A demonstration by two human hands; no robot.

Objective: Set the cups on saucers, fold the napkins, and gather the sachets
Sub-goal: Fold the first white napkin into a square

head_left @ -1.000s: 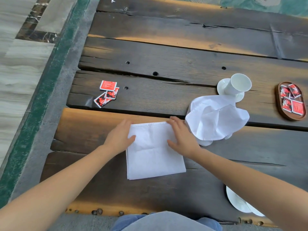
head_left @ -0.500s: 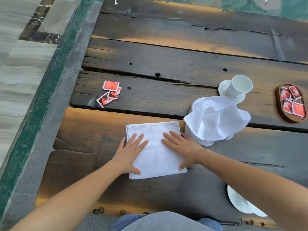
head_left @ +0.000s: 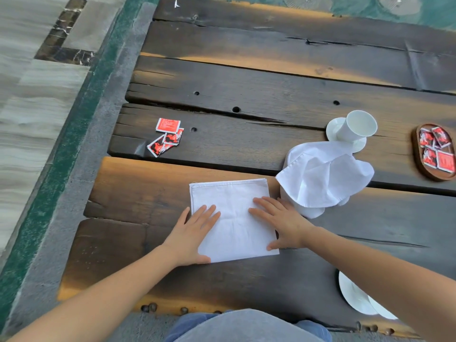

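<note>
Folded white cloth napkin (head_left: 230, 201) lies limp and light under left hand (head_left: 195, 230) and right hand (head_left: 281, 222), both spread flat; corners look best for pinching.

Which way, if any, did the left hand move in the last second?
Yes. The left hand slid toward the person along the folded napkin, from its far-left corner to its near-left edge.
</note>
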